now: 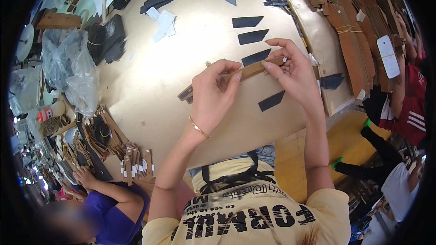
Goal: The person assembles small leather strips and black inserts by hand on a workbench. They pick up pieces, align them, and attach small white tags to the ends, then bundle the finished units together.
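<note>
A narrow brown leather-like strip (pixel 253 69) is stretched slantwise between my two hands above the table. My left hand (pixel 210 88) pinches it near the middle with thumb and fingertips. Past that hand, the strip's left end shows a dark slot-like patch. At the strip's other end, beside a small white label, my right hand (pixel 294 75) grips it between thumb and fingers. Several black slanted pieces lie around my right hand: one piece (pixel 253 36) beyond it, another piece (pixel 256 57) partly behind the strip, and one piece (pixel 271 101) nearer me.
Bundled brown strips (pixel 350 41) are piled at the right, with a white card (pixel 388 56) banded on. Clear plastic bags (pixel 72 66) and labelled strips (pixel 131 163) sit along the left. White scraps (pixel 164 23) lie far left. A purple-sleeved person (pixel 113 211) works at lower left.
</note>
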`<state>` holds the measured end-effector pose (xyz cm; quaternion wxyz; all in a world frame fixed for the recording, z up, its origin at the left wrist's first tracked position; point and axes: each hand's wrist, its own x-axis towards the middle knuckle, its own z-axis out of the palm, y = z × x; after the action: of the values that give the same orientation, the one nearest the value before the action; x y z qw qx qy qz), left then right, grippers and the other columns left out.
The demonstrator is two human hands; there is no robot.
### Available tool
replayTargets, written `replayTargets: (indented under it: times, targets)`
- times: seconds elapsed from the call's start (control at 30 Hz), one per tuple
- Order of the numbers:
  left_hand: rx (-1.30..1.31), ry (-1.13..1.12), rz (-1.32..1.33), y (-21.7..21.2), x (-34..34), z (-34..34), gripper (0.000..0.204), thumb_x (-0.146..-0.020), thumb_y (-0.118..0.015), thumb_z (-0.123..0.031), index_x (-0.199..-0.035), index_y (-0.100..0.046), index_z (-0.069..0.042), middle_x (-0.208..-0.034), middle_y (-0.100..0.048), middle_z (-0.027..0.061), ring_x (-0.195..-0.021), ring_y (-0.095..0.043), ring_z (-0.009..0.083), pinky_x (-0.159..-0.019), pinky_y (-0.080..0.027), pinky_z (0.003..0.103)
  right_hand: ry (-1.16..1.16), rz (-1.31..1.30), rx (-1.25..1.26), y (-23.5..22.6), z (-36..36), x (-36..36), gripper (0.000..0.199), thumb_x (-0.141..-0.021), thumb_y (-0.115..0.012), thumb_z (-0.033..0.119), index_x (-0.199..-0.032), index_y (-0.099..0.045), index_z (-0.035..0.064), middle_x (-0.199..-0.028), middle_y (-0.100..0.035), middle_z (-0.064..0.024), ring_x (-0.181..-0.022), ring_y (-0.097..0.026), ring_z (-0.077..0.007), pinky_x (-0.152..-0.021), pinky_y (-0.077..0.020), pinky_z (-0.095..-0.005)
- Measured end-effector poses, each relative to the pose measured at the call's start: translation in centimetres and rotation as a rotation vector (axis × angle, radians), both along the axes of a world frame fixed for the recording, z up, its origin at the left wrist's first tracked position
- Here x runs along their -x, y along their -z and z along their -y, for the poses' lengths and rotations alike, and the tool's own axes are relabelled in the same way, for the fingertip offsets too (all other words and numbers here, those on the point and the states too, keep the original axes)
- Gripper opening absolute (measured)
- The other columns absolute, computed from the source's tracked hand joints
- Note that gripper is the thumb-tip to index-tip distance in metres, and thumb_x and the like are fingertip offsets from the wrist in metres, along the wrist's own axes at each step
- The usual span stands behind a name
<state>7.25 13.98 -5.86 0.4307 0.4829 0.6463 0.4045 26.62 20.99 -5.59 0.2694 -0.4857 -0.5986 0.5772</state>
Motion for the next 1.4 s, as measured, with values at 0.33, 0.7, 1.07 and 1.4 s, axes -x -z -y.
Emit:
replayTargets:
  times: [0.33, 0.7, 1.07, 1.4]
  targets:
    - [0.123, -0.063, -0.002, 0.3, 0.4, -1.0, 0.014, -0.089, -0.069, -0.001, -0.101, -0.068, 0.005, -0.086, -0.067, 0.0049, -0.071, -0.058, 0.0037, -0.060, -0.047, 0.018, 0.072, 0.101, -0.060, 0.8, -0.9, 1.3, 0.052, -0.084, -0.074, 0.004, -0.130, -0.050, 0.0057, -0.081, -0.067, -0.0044, -0.069, -0.061, -0.0068, -0.060, -0.0472, -0.0210]
    - [0.079, -0.073, 0.035, 0.5, 0.5, -1.0, 0.012, -0.088, -0.068, 0.002, -0.099, -0.068, 0.005, -0.086, -0.068, 0.0050, -0.070, -0.056, 0.0033, -0.059, -0.045, 0.018, 0.121, 0.053, 0.039, 0.5, -1.4, 1.1, 0.065, -0.081, -0.078, 0.004, -0.135, -0.042, 0.0054, -0.080, -0.065, -0.0027, -0.068, -0.058, -0.0045, -0.059, -0.0446, -0.0173]
    - [0.068, -0.071, -0.055, 0.6, 0.3, -1.3, 0.010, -0.086, -0.069, 0.003, -0.097, -0.071, 0.002, -0.083, -0.065, 0.0017, -0.065, -0.052, 0.0033, -0.057, -0.043, 0.019, 0.109, 0.129, 0.037, 0.7, -1.9, 1.2, 0.062, -0.081, -0.078, 0.003, -0.131, -0.042, 0.0051, -0.078, -0.064, -0.0023, -0.064, -0.055, -0.0030, -0.056, -0.0432, -0.0166]
    - [0.003, -0.062, -0.135, 0.4, 0.0, -1.6, 0.012, -0.082, -0.071, 0.003, -0.093, -0.073, -0.001, -0.078, -0.063, 0.0039, -0.061, -0.051, 0.0070, -0.056, -0.043, 0.021, 0.118, 0.150, 0.052, 0.7, -2.1, 1.3, 0.061, -0.080, -0.077, 0.000, -0.129, -0.041, 0.0048, -0.078, -0.064, -0.0022, -0.064, -0.055, -0.0029, -0.055, -0.0431, -0.0167]
